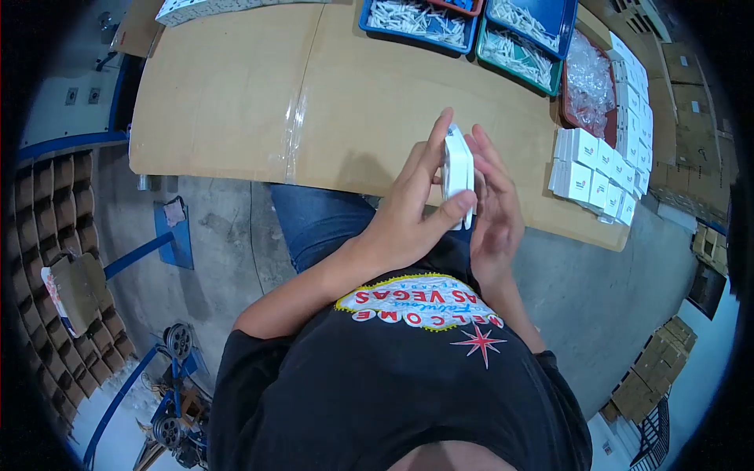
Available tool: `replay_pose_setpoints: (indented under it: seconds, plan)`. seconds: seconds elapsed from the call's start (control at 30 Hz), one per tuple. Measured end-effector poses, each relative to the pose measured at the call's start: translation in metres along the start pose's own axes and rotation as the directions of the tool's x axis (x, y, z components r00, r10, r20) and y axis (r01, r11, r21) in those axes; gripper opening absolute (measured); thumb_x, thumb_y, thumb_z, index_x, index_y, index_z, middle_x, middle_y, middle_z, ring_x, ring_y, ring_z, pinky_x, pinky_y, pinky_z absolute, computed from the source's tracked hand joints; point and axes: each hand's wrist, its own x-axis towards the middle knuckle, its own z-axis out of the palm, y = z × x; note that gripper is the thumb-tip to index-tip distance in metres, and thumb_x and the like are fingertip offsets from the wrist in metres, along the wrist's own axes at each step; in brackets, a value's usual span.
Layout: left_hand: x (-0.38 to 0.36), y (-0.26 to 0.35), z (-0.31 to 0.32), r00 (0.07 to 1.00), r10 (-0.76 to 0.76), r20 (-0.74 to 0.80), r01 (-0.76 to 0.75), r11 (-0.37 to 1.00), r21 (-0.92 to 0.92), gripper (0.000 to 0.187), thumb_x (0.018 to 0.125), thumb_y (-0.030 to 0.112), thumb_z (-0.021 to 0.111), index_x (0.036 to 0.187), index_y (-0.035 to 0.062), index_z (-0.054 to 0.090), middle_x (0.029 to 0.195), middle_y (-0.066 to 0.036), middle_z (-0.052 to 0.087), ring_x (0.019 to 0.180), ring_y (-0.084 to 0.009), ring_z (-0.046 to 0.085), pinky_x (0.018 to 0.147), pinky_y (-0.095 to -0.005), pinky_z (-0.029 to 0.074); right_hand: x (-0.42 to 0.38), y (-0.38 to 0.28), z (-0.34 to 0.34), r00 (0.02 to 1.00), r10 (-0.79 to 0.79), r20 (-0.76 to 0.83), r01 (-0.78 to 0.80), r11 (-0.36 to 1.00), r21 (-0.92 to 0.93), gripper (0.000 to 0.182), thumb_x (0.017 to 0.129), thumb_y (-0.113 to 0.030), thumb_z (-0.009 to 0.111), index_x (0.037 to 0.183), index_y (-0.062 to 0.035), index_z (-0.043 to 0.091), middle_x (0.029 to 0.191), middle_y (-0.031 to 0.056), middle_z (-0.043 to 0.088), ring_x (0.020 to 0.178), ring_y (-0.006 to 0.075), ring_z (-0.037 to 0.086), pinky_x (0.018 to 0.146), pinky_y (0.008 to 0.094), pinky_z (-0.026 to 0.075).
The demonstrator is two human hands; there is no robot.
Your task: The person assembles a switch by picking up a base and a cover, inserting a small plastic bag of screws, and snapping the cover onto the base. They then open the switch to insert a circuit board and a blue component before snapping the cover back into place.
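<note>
My left hand (pixel 412 184) grips a slim white item (pixel 458 169) between its fingers and thumb. The item is held upright above the table's near edge, seen mostly from its narrow side. It looks like a flat white box or case; its exact kind cannot be made out. On its other side is my right hand (pixel 496 204), palm turned toward it and fingers stretched out. Those fingertips come close to the item's edge, and whether they touch it is hard to see.
Cardboard covers the table (pixel 228 102). Along its back stand a blue tray (pixel 416 37) and a green tray (pixel 514 67) of small white parts. A red bin (pixel 587 86) holds clear plastic bags. Small white boxes (pixel 601 174) are stacked at the right edge.
</note>
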Motion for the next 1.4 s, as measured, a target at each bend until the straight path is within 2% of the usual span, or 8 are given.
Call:
replay_pose_setpoints:
  seconds: [0.1,0.2,0.4,0.53,0.7,0.9,1.27,1.4]
  plan:
    - [0.004,-0.010,-0.003,0.961,0.276,0.015,-0.266,0.905,0.332,0.111,0.084,0.024,0.079,0.164,-0.0010,0.007,0.142,-0.030,0.041,0.129,-0.0415,0.048,0.112,-0.0458,0.038,0.009,-0.021,0.002,0.944,0.328,-0.043,-0.306,0.914,0.266,0.073,0.096,-0.024,0.073,0.154,0.0032,0.038,0.165,0.0242,0.029,0.152,0.0333,0.033,0.123,0.0475,0.030]
    - [0.003,-0.014,-0.002,0.958,0.285,-0.016,-0.266,0.911,0.314,0.108,0.088,0.037,0.074,0.162,-0.0057,0.009,0.143,-0.030,0.040,0.130,-0.0417,0.046,0.113,-0.0479,0.036,0.013,-0.020,0.003,0.944,0.329,-0.002,-0.317,0.911,0.264,0.076,0.093,-0.014,0.076,0.155,0.0035,0.036,0.166,0.0211,0.029,0.153,0.0312,0.032,0.125,0.0457,0.029]
    - [0.011,-0.025,-0.005,0.884,0.467,-0.023,-0.421,0.817,0.394,0.102,0.097,0.061,0.049,0.159,-0.0120,0.015,0.146,-0.032,0.034,0.134,-0.0439,0.039,0.115,-0.0491,0.031,0.019,-0.015,0.013,0.944,0.331,0.008,-0.298,0.838,0.457,0.095,0.083,-0.026,0.087,0.156,0.0033,0.035,0.167,0.0191,0.028,0.153,0.0308,0.031,0.125,0.0430,0.030]
    - [0.013,-0.024,-0.007,0.855,0.518,-0.037,-0.454,0.780,0.431,0.115,0.092,0.075,0.052,0.159,-0.0108,0.017,0.146,-0.030,0.034,0.133,-0.0423,0.040,0.113,-0.0476,0.033,0.023,-0.024,0.016,0.945,0.326,0.014,-0.290,0.820,0.493,0.099,0.079,-0.030,0.088,0.156,0.0030,0.034,0.167,0.0191,0.027,0.153,0.0300,0.030,0.125,0.0424,0.029]
    - [0.011,-0.009,-0.001,0.858,0.512,-0.046,-0.440,0.777,0.450,0.123,0.086,0.081,0.055,0.160,-0.0100,0.018,0.145,-0.028,0.036,0.134,-0.0404,0.040,0.113,-0.0463,0.034,0.017,-0.023,0.016,0.988,0.148,-0.037,-0.141,0.979,0.146,0.099,0.086,-0.045,0.078,0.157,0.0058,0.032,0.164,0.0275,0.028,0.151,0.0375,0.033,0.121,0.0469,0.036]
    - [0.014,-0.005,0.000,0.840,0.529,-0.117,-0.452,0.803,0.388,0.135,0.076,0.093,0.046,0.159,-0.0107,0.020,0.145,-0.028,0.036,0.134,-0.0387,0.040,0.113,-0.0471,0.034,0.033,-0.035,0.015,0.998,0.055,0.031,-0.056,0.997,0.045,0.099,0.094,-0.060,0.065,0.157,0.0078,0.030,0.164,0.0319,0.027,0.151,0.0421,0.032,0.120,0.0489,0.034]
    - [0.020,0.010,0.018,0.850,0.501,-0.160,-0.432,0.839,0.331,0.125,0.085,0.089,0.038,0.157,-0.0123,0.024,0.152,-0.024,0.034,0.140,-0.0323,0.043,0.115,-0.0435,0.037,0.034,-0.046,0.009,0.990,0.139,-0.034,-0.135,0.987,0.089,0.095,0.095,-0.055,0.064,0.157,0.0087,0.030,0.164,0.0292,0.028,0.150,0.0385,0.034,0.120,0.0463,0.035]
    - [0.022,0.011,0.016,0.811,0.566,-0.150,-0.492,0.798,0.350,0.111,0.093,0.078,0.045,0.156,-0.0123,0.029,0.148,-0.030,0.038,0.135,-0.0397,0.043,0.113,-0.0463,0.035,0.033,-0.054,0.004,0.987,0.159,-0.009,-0.159,0.987,-0.006,0.092,0.095,-0.055,0.062,0.154,0.0102,0.034,0.161,0.0297,0.033,0.147,0.0383,0.040,0.118,0.0450,0.039]
